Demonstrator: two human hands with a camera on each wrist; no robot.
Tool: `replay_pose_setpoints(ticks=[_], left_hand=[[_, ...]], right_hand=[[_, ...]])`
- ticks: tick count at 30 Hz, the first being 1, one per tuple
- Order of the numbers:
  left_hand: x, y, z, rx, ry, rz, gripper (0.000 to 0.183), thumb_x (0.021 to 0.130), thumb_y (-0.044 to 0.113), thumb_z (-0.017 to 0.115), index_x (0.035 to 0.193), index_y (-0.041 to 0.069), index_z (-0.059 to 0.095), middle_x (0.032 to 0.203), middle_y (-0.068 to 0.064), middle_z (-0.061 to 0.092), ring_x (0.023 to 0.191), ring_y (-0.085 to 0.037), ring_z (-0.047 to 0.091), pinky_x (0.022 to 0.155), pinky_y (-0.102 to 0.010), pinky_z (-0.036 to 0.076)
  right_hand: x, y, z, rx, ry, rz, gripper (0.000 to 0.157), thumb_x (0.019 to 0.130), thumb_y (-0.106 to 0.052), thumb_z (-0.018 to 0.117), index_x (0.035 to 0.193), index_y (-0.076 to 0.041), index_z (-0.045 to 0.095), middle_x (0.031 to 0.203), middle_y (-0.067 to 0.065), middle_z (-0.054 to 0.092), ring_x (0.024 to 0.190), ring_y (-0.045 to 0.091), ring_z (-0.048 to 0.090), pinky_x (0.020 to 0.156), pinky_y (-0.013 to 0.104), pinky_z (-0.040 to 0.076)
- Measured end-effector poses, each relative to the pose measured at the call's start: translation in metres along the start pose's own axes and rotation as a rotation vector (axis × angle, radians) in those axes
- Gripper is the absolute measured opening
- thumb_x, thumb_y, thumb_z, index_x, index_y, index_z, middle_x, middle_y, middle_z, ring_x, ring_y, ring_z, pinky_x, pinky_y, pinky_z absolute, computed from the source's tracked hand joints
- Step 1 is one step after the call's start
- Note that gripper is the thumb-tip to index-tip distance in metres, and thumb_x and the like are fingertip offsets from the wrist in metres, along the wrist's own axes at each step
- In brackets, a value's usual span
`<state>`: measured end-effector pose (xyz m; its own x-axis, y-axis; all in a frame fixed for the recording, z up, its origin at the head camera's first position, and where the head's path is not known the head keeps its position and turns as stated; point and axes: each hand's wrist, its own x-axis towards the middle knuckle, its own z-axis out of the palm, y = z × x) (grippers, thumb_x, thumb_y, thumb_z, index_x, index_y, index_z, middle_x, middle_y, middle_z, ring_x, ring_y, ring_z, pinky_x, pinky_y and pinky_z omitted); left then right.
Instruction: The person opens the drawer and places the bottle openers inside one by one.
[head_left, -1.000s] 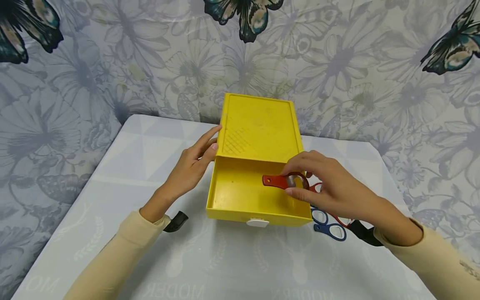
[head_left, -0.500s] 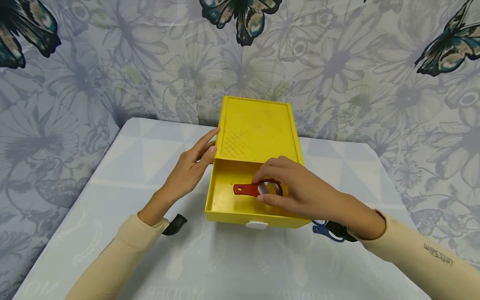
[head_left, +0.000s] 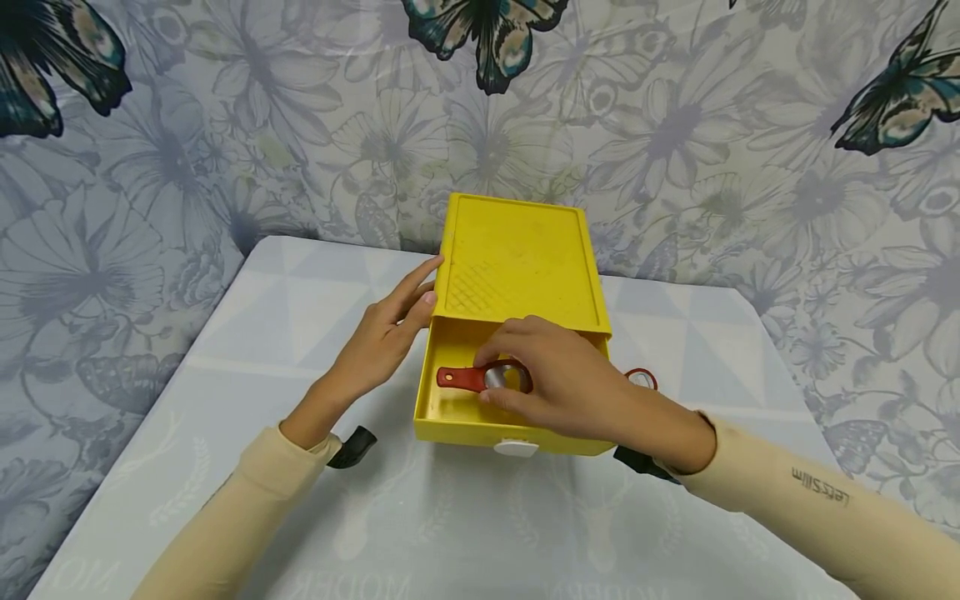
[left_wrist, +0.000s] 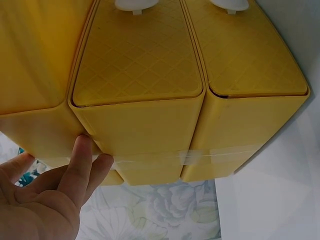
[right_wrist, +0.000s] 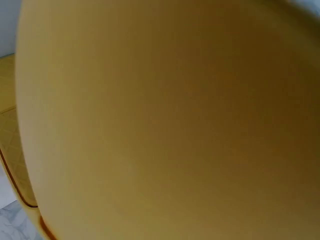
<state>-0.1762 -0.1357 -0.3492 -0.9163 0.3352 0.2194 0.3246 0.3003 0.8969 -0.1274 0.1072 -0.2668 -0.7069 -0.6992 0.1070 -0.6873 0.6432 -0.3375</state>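
Observation:
A yellow drawer unit [head_left: 522,258] stands on the table with its top drawer [head_left: 457,429] pulled out. My left hand [head_left: 371,346] rests its fingers against the unit's left side; in the left wrist view those fingers [left_wrist: 80,165] lie relaxed on the yellow wall. Over the open drawer, my right hand [head_left: 558,379] pinches a red-handled tool [head_left: 461,379] with a round, shiny head and a hole in its handle end. The tool lies level, handle pointing left; I cannot tell whether it touches the drawer floor. A yellow wall [right_wrist: 165,125] fills most of the right wrist view.
Right of the unit, a red scissors loop [head_left: 642,372] shows past my right arm, which hides what lies behind it. Clear tape [left_wrist: 192,156] runs across the stacked drawers' side. Patterned wall covering [head_left: 690,167] rises behind the table [head_left: 315,533].
My right hand has moved left with the red-handled tool, from the drawer's right side to over its middle. Blue scissors seen earlier are now behind my right arm. My left hand stays put.

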Motion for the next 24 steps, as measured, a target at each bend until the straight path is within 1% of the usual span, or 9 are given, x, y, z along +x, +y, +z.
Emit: replay_pose_setpoints(ticks=[5, 8, 12, 15, 17, 20, 24], left_hand=[[0.000, 0.000, 0.000, 0.004, 0.000, 0.001, 0.051, 0.108, 0.045, 0.039, 0.156, 0.048, 0.023, 0.156, -0.006, 0.043, 0.126, -0.029, 0.060, 0.106, -0.052, 0.050], [0.000, 0.000, 0.000, 0.007, 0.001, -0.002, 0.051, 0.108, 0.045, 0.039, 0.156, 0.048, 0.023, 0.156, -0.006, 0.043, 0.126, -0.029, 0.061, 0.106, -0.053, 0.049], [0.001, 0.001, 0.000, 0.004, -0.004, 0.005, 0.051, 0.108, 0.045, 0.039, 0.157, 0.048, 0.023, 0.157, -0.007, 0.042, 0.128, -0.029, 0.059, 0.107, -0.053, 0.049], [0.002, 0.002, -0.001, 0.002, -0.004, 0.012, 0.051, 0.108, 0.045, 0.039, 0.157, 0.047, 0.023, 0.157, -0.007, 0.042, 0.129, -0.029, 0.058, 0.107, -0.052, 0.049], [0.003, 0.002, -0.001, 0.001, -0.001, 0.012, 0.051, 0.108, 0.045, 0.039, 0.156, 0.047, 0.023, 0.157, -0.007, 0.042, 0.130, -0.028, 0.058, 0.107, -0.052, 0.049], [0.002, 0.003, -0.001, -0.002, 0.001, 0.000, 0.050, 0.108, 0.046, 0.039, 0.156, 0.049, 0.024, 0.156, -0.007, 0.043, 0.129, -0.028, 0.059, 0.106, -0.051, 0.049], [0.001, 0.002, -0.001, -0.003, -0.006, -0.015, 0.050, 0.108, 0.046, 0.039, 0.155, 0.050, 0.023, 0.157, -0.006, 0.042, 0.130, -0.028, 0.058, 0.106, -0.051, 0.050]], right_hand=[[0.003, -0.006, 0.002, -0.100, -0.012, 0.042, 0.014, 0.088, -0.029, 0.076, 0.101, -0.024, 0.073, 0.096, -0.011, 0.065, 0.090, 0.011, 0.053, 0.071, 0.024, 0.049], [0.002, -0.007, 0.000, -0.103, -0.026, 0.049, 0.013, 0.087, -0.027, 0.077, 0.098, -0.024, 0.073, 0.093, -0.011, 0.063, 0.089, 0.012, 0.053, 0.070, 0.025, 0.048], [0.001, -0.006, -0.009, -0.064, -0.053, 0.064, 0.017, 0.086, -0.028, 0.079, 0.101, -0.021, 0.073, 0.096, -0.010, 0.066, 0.091, 0.013, 0.056, 0.079, 0.028, 0.050], [0.001, -0.006, -0.018, -0.070, -0.073, 0.090, 0.024, 0.086, -0.029, 0.079, 0.107, -0.019, 0.075, 0.101, -0.008, 0.068, 0.092, 0.013, 0.058, 0.083, 0.030, 0.050], [0.002, -0.007, -0.021, -0.091, -0.081, 0.093, 0.024, 0.086, -0.030, 0.079, 0.108, -0.019, 0.075, 0.100, -0.007, 0.068, 0.091, 0.013, 0.057, 0.081, 0.030, 0.051], [0.006, -0.011, -0.023, -0.135, -0.096, 0.085, 0.018, 0.088, -0.029, 0.076, 0.103, -0.020, 0.076, 0.096, -0.007, 0.067, 0.088, 0.013, 0.056, 0.075, 0.028, 0.050], [0.014, -0.019, -0.020, -0.208, -0.152, 0.103, 0.012, 0.088, -0.030, 0.076, 0.097, -0.023, 0.073, 0.094, -0.008, 0.065, 0.091, 0.015, 0.057, 0.070, 0.030, 0.053]])
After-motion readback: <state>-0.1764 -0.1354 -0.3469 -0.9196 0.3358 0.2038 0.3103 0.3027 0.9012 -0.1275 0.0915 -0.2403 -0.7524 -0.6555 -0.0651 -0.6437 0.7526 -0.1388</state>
